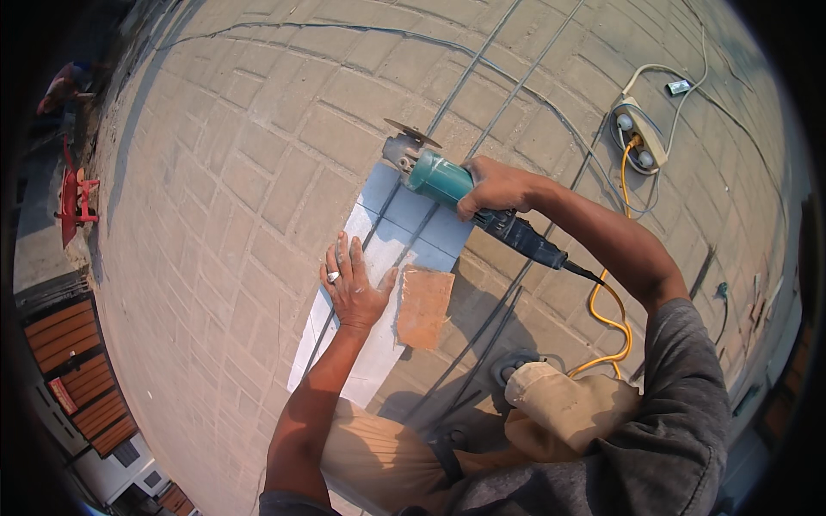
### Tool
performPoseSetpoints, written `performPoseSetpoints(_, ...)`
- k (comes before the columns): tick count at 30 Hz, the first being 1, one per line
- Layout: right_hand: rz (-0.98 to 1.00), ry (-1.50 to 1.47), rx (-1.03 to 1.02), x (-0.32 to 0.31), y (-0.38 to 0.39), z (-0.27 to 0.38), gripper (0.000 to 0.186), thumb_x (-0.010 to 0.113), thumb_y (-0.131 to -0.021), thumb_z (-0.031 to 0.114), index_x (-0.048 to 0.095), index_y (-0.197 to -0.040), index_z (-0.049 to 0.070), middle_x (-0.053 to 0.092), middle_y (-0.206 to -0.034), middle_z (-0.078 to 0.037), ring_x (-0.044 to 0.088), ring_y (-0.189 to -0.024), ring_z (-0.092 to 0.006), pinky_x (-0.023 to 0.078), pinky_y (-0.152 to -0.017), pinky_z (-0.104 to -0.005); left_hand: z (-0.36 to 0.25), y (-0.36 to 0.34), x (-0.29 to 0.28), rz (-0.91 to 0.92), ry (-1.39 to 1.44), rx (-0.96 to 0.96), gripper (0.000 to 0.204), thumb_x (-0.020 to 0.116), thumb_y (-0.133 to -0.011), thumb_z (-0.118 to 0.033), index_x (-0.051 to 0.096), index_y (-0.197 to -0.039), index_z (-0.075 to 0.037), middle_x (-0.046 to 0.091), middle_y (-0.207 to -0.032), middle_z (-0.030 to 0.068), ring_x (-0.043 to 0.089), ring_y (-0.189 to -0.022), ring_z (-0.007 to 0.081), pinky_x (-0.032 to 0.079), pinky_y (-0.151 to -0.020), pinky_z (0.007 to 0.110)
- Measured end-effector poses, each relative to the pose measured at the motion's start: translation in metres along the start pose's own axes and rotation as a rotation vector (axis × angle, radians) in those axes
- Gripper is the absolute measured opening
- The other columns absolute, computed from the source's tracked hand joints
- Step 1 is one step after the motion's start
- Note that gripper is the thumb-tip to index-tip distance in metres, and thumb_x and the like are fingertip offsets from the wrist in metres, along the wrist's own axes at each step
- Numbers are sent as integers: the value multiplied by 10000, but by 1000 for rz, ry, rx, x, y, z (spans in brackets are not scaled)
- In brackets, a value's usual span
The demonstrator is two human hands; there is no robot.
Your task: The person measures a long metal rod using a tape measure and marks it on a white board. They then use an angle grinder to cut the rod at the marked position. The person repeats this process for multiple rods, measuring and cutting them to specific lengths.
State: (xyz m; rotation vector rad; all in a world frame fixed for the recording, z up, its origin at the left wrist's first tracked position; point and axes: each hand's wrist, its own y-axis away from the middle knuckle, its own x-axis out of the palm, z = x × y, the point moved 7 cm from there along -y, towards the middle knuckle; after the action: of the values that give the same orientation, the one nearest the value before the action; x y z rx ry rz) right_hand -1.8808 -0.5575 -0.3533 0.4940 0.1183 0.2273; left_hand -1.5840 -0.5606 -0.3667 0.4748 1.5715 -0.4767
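My left hand [353, 292] lies on a pale board [370, 378] with blue-grey panels [443, 241], fingers spread, a ring on one finger. My right hand [499, 187] grips the green and black body of an angle grinder [440, 181]. Its disc [413, 131] is at the board's far end, over one of two long thin metal rods [466, 77] running lengthwise across the board; whether it touches the rod I cannot tell. A rough brown square piece [424, 305] rests on the board to the right of my left hand.
A power strip [645, 142] with plugs and cables lies on paving [215, 258] at upper right. A yellow cord [625, 331] runs beside my bent leg [551, 396]. Loose rods [482, 344] lie right of the board. At far left are a red wheelbarrow [69, 206] and another person [64, 90].
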Motion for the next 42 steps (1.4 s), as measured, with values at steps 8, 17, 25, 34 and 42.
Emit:
performPoseSetpoints(8, 6, 5, 13, 1, -8, -3, 454, 805, -649, 172, 675, -994, -93, 676, -850, -135, 653, -746, -207, 518, -659, -331, -1, 0, 0, -15, 6, 10, 884, 682, -863, -534, 367, -1531, -46, 299, -1626, 163, 311, -1448, 397, 217, -1149, 582)
performPoseSetpoints(17, 53, -34, 79, 3, -7, 5, 581, 823, -623, 173, 640, -1091, -119, 670, -906, -147, 654, -806, -222, 529, -714, -330, 0, 0, 0, -29, 17, 4, 891, 739, -814, -525, 426, -1500, -49, 338, -1599, 184, 335, -1423, 408, 219, -1145, 586)
performPoseSetpoints(25, 47, -24, 40, 2, 0, -2, 571, 824, -629, 163, 639, -1087, -124, 675, -915, -154, 655, -817, -228, 526, -722, -330, -1, 0, 0, -4, 11, 9, 878, 699, -852, -525, 391, -1519, -45, 309, -1619, 174, 321, -1435, 406, 216, -1146, 585)
performPoseSetpoints(34, 53, -48, 37, 4, -8, -2, 553, 817, -633, 160, 645, -1080, -117, 671, -886, -140, 646, -783, -214, 521, -705, -324, -1, -1, 0, 4, 4, 15, 859, 678, -873, -521, 387, -1522, -39, 299, -1625, 169, 310, -1447, 396, 201, -1159, 564)
performPoseSetpoints(42, 19, -53, 60, 5, -14, 6, 445, 804, -652, 147, 674, -1002, -96, 686, -854, -139, 656, -731, -210, 515, -636, -334, -3, -1, -3, 12, 15, 7, 861, 704, -856, -487, 390, -1520, -37, 293, -1627, 173, 306, -1455, 385, 200, -1161, 562)
